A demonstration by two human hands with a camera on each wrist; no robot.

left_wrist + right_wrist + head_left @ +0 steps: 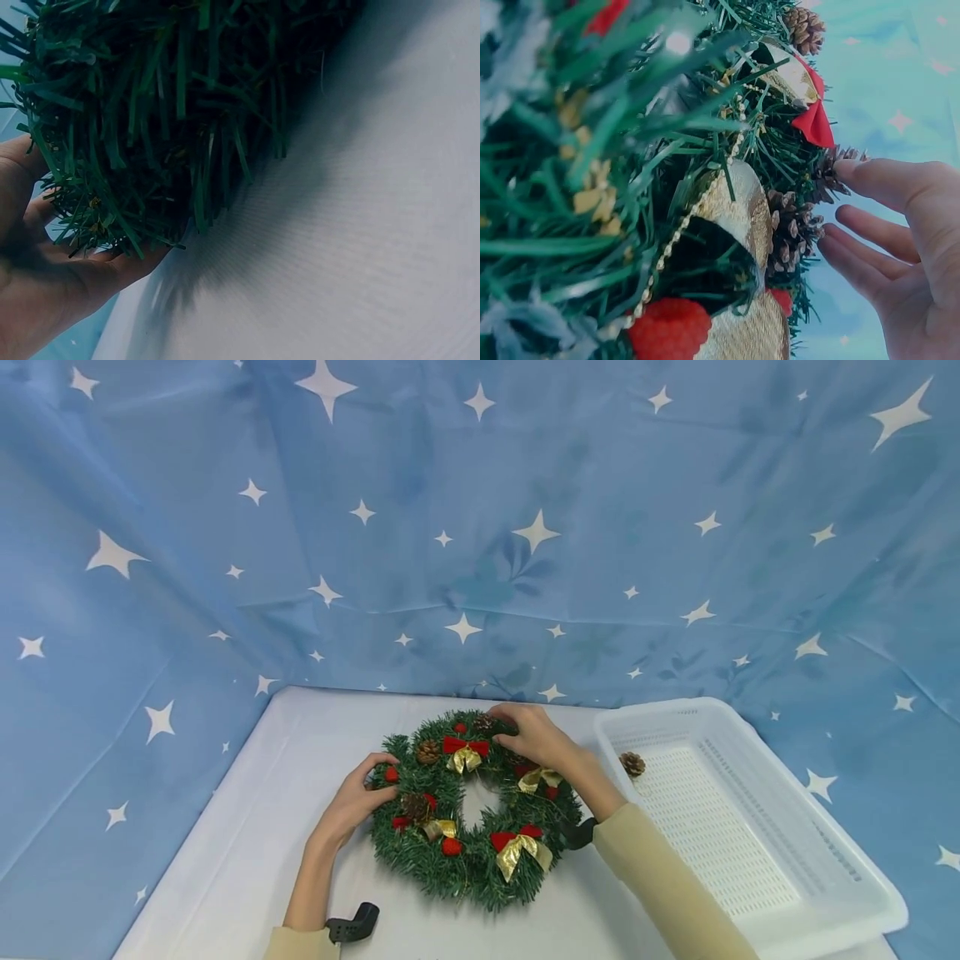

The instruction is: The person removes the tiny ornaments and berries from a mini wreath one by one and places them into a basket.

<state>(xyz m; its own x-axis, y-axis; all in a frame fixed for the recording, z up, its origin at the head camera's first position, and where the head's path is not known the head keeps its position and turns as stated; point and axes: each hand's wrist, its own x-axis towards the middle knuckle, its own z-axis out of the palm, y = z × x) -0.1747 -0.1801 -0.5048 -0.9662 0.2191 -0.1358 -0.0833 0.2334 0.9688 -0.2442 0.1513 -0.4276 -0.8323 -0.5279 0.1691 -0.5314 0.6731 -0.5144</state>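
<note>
A green Christmas wreath [427, 868] lies on the white table, with red-and-gold bows [517, 852], red berries [452, 847] and pine cones [427, 752] on it. The left hand [352, 797] holds the wreath by its left edge, thumb on the near side; its fingers pass under the green strands [150, 135] in the left wrist view. At the wreath's top right, the right hand [536, 739] pinches a pine cone [483, 723]. In the right wrist view a fingertip covers part of that pine cone [829, 176], and another pine cone [791, 232] sits just below it.
A white plastic basket [817, 814] stands on the right of the table, with one loose pine cone [632, 764] at its far left. Behind the table [255, 827] hangs a blue star-patterned cloth [480, 527]. Both wrists wear dark straps.
</note>
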